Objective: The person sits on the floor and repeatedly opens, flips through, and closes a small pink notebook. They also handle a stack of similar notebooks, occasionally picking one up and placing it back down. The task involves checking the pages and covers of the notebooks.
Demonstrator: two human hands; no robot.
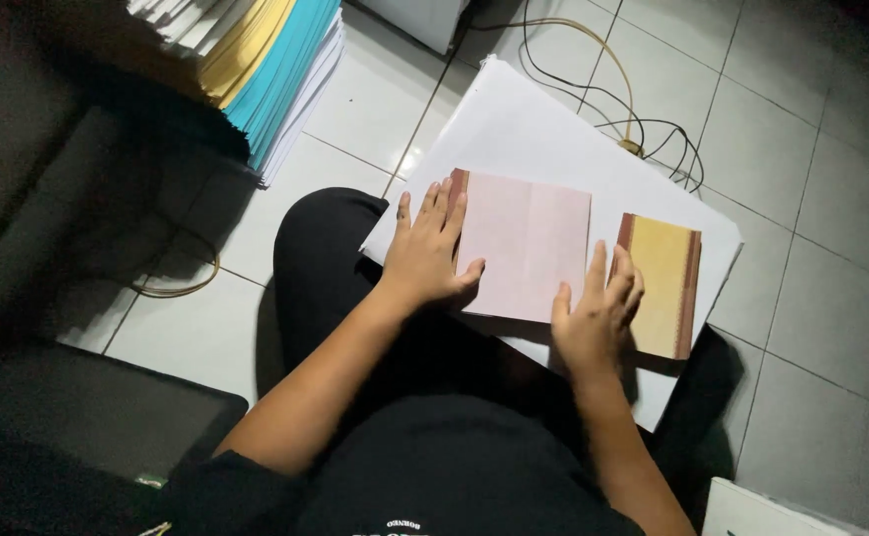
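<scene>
A pink sheet pad (529, 243) with a brown bound edge lies on a large white sheet (514, 129) that rests across my lap. My left hand (427, 253) lies flat on the pad's left edge, fingers spread. To the right sits a yellow pad (668, 283) with brown strips on both sides. My right hand (598, 313) rests palm down between the two pads, fingers touching the yellow pad's left edge and the pink pad's lower right corner. Neither hand grips anything.
A tall stack of white, yellow and blue paper (256, 60) stands on the tiled floor at the upper left. Black and tan cables (633, 124) coil beyond the white sheet. A dark flat object (87, 417) lies at the lower left. Another white sheet (762, 511) shows at the bottom right.
</scene>
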